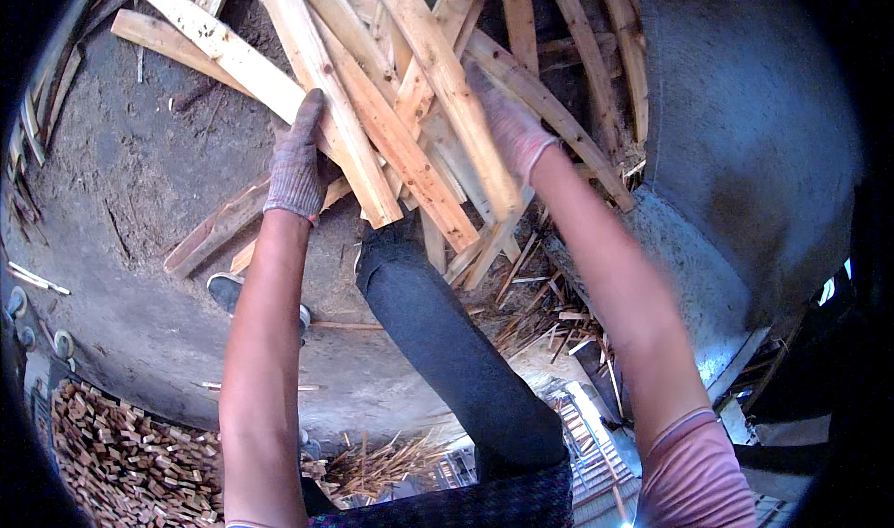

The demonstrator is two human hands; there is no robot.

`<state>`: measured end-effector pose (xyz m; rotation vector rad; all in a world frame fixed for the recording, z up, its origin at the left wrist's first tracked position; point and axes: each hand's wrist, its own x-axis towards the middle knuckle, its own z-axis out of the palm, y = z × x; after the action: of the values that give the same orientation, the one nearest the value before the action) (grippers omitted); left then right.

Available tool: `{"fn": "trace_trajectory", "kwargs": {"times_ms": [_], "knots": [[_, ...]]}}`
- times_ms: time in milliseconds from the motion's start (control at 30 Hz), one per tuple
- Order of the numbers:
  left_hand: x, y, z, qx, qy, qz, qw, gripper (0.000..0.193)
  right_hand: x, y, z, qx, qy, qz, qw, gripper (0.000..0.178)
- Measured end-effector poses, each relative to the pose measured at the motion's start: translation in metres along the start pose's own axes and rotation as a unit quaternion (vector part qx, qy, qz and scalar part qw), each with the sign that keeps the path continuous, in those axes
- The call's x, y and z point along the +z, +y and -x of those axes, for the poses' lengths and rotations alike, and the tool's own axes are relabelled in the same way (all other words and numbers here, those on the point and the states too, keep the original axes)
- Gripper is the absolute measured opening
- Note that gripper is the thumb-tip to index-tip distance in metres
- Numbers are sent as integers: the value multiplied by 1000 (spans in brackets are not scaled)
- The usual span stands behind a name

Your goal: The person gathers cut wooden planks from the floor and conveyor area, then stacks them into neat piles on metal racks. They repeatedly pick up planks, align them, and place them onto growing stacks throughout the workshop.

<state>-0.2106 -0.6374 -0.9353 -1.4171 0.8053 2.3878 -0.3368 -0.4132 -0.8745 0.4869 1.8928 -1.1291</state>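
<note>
A loose heap of long, pale wooden slats lies crossed at several angles before me. My left hand (300, 160), in a dirty knitted glove, is closed at the near end of a pale, dark-spotted slat (219, 46); its thumb lies along the top and the other fingers are mostly hidden. Just right of it, another long slat (326, 86) slopes toward my leg. My right hand (507, 123), also gloved, is smeared by motion beside a broad slat (452, 81). Its fingers are hidden or blurred, so whether it grips the slat does not show.
My dark-trousered leg (456, 342) extends under the heap's near end. A large grey metal surface (745, 118) rises at the right. Splinters and thin scraps (549, 314) litter the ground below my right forearm. A dense stack of cut wood (130, 453) stands at lower left.
</note>
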Motion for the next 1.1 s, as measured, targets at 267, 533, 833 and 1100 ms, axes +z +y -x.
{"fn": "trace_trajectory", "kwargs": {"times_ms": [267, 533, 833, 1100], "knots": [[-16, -19, 7, -32, -5, 4, 999, 84, 25, -12, 6, 65, -132, 220, 964, 116], [-59, 10, 89, -68, 16, -9, 998, 70, 102, -33, 74, 21, -216, 196, 956, 94], [-80, 37, 188, -102, -19, 58, 993, 69, 154, -39, 143, -1, -230, 321, 919, 99], [-85, 84, 323, -142, -12, 134, 981, 74, 185, -107, 274, 32, -273, 78, 958, 61]]}}
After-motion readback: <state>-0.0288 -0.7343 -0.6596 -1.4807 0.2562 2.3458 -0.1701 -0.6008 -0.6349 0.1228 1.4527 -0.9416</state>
